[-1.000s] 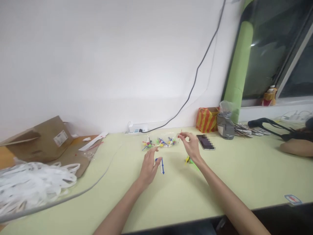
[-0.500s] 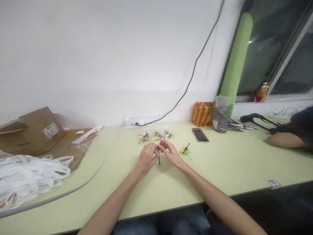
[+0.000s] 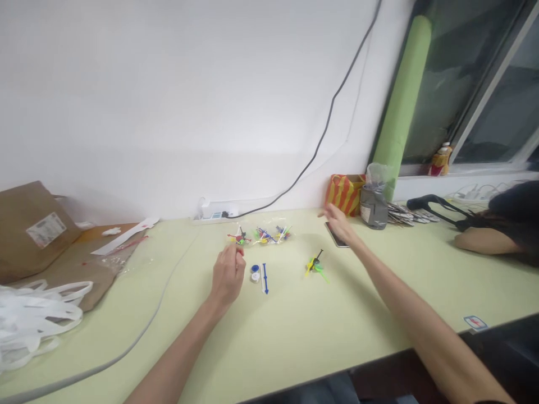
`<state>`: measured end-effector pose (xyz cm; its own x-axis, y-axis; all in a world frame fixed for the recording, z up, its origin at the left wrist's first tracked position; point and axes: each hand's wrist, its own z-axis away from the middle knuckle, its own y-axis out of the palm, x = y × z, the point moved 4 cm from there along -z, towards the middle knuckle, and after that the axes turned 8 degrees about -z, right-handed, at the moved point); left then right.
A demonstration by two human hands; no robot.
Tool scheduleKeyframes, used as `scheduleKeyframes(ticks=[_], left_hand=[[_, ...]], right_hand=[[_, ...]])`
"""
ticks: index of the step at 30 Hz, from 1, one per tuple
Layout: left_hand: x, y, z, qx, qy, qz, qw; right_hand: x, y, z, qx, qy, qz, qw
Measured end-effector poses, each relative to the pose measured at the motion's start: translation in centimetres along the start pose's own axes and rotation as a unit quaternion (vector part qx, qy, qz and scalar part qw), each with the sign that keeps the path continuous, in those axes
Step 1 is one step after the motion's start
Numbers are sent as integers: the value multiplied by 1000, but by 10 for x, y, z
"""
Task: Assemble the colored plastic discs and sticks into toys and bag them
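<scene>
My left hand (image 3: pixel 228 270) is closed above the table, knuckles up, at the left of the small plastic pieces. What its fingers hold is hidden. Just right of it lie a blue round disc (image 3: pixel 255 268), a white round disc (image 3: pixel 255 277), a blue arrow-tipped stick (image 3: pixel 265 280) and a thin white stick (image 3: pixel 261 283). My right hand (image 3: pixel 340 224), slightly blurred, reaches over the phone (image 3: pixel 336 237) with its fingers stretched out and partly covers it. Between the hands sits a pile of yellow, black and green plastic pieces (image 3: pixel 315 266).
Behind lie bundles of multicoloured plastic pieces (image 3: pixel 269 235). A power strip (image 3: pixel 214 213), striped bag (image 3: pixel 343 193) and grey container (image 3: pixel 374 206) stand along the wall. At left are cardboard (image 3: pixel 29 235), white straps (image 3: pixel 37 320) and a cable (image 3: pixel 138 320). Another person's arm (image 3: pixel 484 242) rests at right.
My hands have parted: the left moved left and closed, the right moved right and away to the phone. The blue and white pieces now show uncovered. The view has shifted slightly right.
</scene>
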<state>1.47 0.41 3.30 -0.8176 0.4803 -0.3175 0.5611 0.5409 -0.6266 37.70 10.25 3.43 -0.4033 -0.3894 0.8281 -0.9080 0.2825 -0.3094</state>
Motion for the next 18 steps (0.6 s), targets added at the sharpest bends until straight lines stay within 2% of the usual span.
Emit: scheduleKeyframes(ticks=[2, 3, 7, 12, 18], left_hand=[[7, 0, -1, 9, -14, -3, 1000], [9, 0, -1, 13, -18, -5, 1000], [4, 4, 2, 34, -12, -1, 999], [3, 4, 2, 51, -27, -1, 998], [3, 3, 2, 58, -25, 0, 998]], right_hand=[[-34, -32, -18, 4, 34, 133, 991], [-50, -42, -23, 15, 52, 167, 984], [-92, -51, -30, 37, 80, 206, 975], [-110, -45, -31, 43, 87, 230, 968], [-111, -46, -25, 19, 92, 216, 972]])
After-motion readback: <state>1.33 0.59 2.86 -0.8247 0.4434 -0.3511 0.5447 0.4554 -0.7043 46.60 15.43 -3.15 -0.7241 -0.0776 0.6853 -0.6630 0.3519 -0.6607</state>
